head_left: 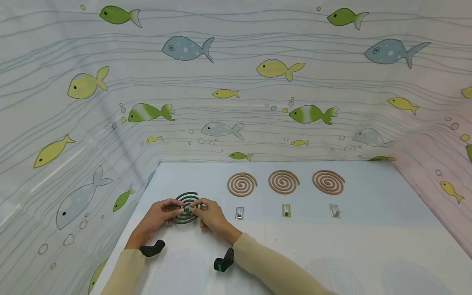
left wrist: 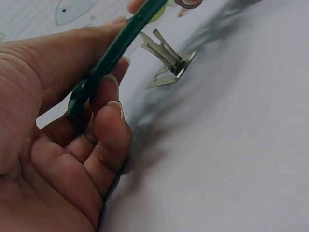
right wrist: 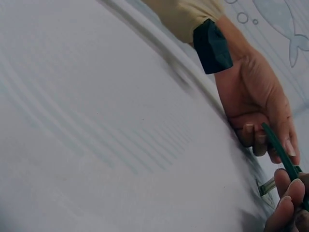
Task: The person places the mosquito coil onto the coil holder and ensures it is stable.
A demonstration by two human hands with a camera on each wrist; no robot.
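The left hand (head_left: 161,214) and right hand (head_left: 213,215) pinch the green coil (head_left: 187,207) in their fingers above a metal stand (left wrist: 176,65) on the worktop (head_left: 258,250), seemingly to position it, which next calls for centring over the prongs (left wrist: 166,53), though contact is unclear.

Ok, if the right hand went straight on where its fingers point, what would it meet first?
Apart from the green coil that the right hand pinches, probably the left hand, facing it across the coil's middle; the head view leaves depth unclear.
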